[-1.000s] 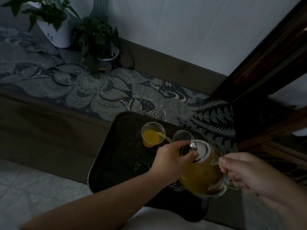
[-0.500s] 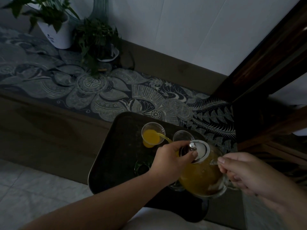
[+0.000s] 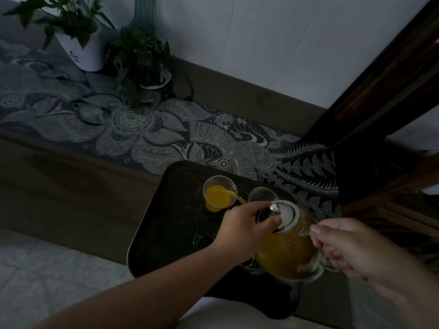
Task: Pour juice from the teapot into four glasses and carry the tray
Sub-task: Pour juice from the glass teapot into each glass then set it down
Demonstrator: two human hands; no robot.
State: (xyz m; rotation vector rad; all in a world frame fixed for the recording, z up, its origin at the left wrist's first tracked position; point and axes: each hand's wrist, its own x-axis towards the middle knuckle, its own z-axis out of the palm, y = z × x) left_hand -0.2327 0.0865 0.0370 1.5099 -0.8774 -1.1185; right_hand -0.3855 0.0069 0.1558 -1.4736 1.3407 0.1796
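A glass teapot full of orange juice is tilted to the left over a dark tray. My right hand grips its handle. My left hand holds the teapot's lid down, fingers curled round the metal knob. A stream of juice runs from the spout into the far-left glass, which is partly filled. An empty glass stands just right of it. A dark green glass sits nearer, partly hidden by my left wrist. Another glass peeks out under the teapot.
The tray rests on a low wooden bench with a patterned runner. Two potted plants stand at the bench's far left. Dark wooden furniture rises at the right. Pale floor tiles lie below left.
Juice keeps flowing into the far-left glass and its level has risen slightly. Both hands and the teapot have barely moved.
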